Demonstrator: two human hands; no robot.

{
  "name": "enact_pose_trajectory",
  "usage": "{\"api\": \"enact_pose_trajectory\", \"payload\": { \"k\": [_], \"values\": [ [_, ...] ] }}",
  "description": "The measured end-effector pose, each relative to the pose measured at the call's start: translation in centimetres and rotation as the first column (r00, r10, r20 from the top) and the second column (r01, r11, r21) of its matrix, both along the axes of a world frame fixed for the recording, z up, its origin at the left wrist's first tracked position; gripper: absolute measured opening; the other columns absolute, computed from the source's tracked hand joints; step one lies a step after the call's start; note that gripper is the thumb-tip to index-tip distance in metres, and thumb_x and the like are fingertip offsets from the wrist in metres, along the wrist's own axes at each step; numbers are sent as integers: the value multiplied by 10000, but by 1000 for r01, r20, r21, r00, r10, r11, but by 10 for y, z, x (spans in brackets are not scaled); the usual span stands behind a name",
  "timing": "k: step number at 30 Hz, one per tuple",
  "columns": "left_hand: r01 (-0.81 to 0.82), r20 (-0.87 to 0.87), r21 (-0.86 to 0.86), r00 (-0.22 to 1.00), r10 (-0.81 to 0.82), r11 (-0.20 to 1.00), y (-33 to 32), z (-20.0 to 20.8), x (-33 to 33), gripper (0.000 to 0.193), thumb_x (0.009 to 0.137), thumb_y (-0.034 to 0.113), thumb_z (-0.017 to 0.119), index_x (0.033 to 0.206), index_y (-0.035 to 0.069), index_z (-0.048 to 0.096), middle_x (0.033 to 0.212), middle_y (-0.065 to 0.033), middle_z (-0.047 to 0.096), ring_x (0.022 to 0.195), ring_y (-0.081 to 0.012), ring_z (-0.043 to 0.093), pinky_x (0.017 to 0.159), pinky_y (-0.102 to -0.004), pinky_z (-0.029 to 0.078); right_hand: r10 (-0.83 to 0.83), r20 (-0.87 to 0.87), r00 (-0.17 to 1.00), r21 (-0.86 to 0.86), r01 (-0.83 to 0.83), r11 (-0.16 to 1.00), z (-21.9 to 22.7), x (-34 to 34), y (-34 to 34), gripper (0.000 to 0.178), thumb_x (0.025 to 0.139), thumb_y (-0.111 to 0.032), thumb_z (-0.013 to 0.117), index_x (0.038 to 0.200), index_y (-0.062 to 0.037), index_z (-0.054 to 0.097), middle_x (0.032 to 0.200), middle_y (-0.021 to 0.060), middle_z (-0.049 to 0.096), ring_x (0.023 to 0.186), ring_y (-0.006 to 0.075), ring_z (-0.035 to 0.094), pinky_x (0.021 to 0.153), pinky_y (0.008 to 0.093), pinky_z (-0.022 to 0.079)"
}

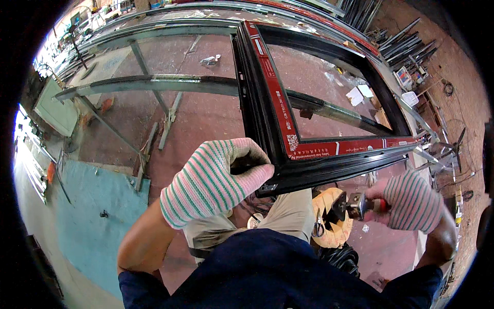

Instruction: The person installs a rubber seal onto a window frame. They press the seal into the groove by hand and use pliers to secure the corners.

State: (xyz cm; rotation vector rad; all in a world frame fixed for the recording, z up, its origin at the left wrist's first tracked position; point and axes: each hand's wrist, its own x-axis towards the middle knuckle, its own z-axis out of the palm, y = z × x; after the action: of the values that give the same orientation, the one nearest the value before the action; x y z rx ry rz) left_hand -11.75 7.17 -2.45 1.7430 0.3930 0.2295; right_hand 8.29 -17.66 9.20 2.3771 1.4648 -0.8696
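A black window frame [254,118] with a red printed protective strip [275,95] along its inner part lies across metal supports in front of me. My left hand [216,180], in a pink glove with green stripes, is closed in a pinch at the frame's near left corner. Whatever lies between its thumb and fingers is hidden. To the right, below the frame's near edge, my right hand [411,202] wears a matching glove and grips a hammer [356,206] by its red handle. Its head has a metal middle and a dark end, apart from the frame.
A metal support beam [149,85] runs left from the frame. A yellowish tape roll [334,234] with scissors [318,226] sits by my knees, near black coiled cable [340,257]. Blue-green sheeting [98,226] covers floor at left. Metal profiles [406,44] lie at back right.
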Motion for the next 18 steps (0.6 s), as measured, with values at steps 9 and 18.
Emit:
{"api": "enact_pose_trajectory", "payload": {
  "k": [9,18],
  "values": [
    [139,-8,17,990,-139,990,11,13,15,95,920,116,712,948,26,703,808,-1,688,761,-59,624,696,-233,515,-281,-23,959,86,282,956,-156,46,-86,498,835,-532,772,827,-36,723,627,117,615,574,248,566,580,370,486],
    [333,19,101,941,-337,937,34,24,31,85,881,47,749,944,22,698,897,-24,709,834,-106,671,777,-285,545,-349,-358,866,549,497,672,-283,71,-129,504,862,-477,779,975,9,712,723,101,675,623,221,607,652,362,525]
  ]
}}
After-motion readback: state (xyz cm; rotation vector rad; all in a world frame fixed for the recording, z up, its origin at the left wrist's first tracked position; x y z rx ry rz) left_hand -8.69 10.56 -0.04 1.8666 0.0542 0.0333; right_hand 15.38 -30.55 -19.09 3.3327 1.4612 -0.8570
